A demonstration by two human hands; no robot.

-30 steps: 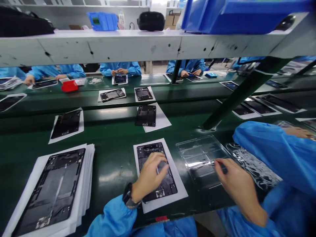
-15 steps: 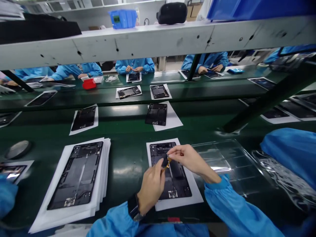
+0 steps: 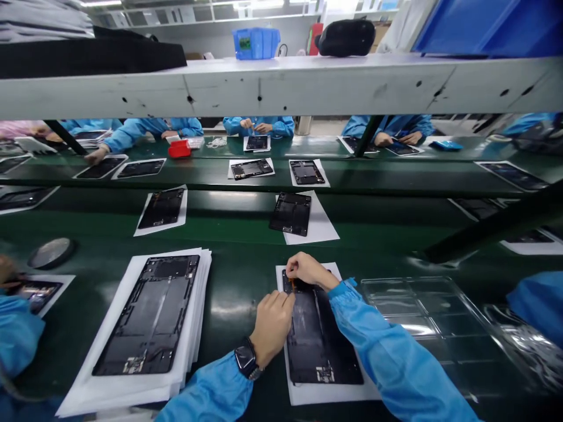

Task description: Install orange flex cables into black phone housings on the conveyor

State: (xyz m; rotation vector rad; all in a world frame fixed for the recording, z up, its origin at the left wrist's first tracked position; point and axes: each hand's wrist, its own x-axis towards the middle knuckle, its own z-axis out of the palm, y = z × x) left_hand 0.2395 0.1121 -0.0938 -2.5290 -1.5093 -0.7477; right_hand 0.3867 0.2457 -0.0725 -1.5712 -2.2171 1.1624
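Observation:
A dark tablet housing (image 3: 314, 340) lies on a white sheet (image 3: 303, 395) before me, its open inside facing up. Over its upper end, my right hand (image 3: 308, 269) pinches a thin orange flex cable (image 3: 292, 285). My left hand (image 3: 272, 321), below a wrist with a black watch (image 3: 246, 356), is closed at the housing's left edge, close to the cable's lower end. Its fingertips are turned away, so what they hold is hidden. To the left, another open tablet housing (image 3: 149, 316) rests on a stack of white sheets (image 3: 74, 381).
A clear plastic tray (image 3: 433, 310) lies right of my right forearm. Farther back are more housings on sheets (image 3: 290, 214) and a slanting dark post (image 3: 492, 225). A shelf (image 3: 259, 88) crosses overhead. Co-workers in blue sleeves (image 3: 17, 334) sit left and opposite.
Both hands have gone from holding a small dark part with an orange strip above the housing down to its upper end. The view has shifted; a co-worker's arm now reaches across at far left.

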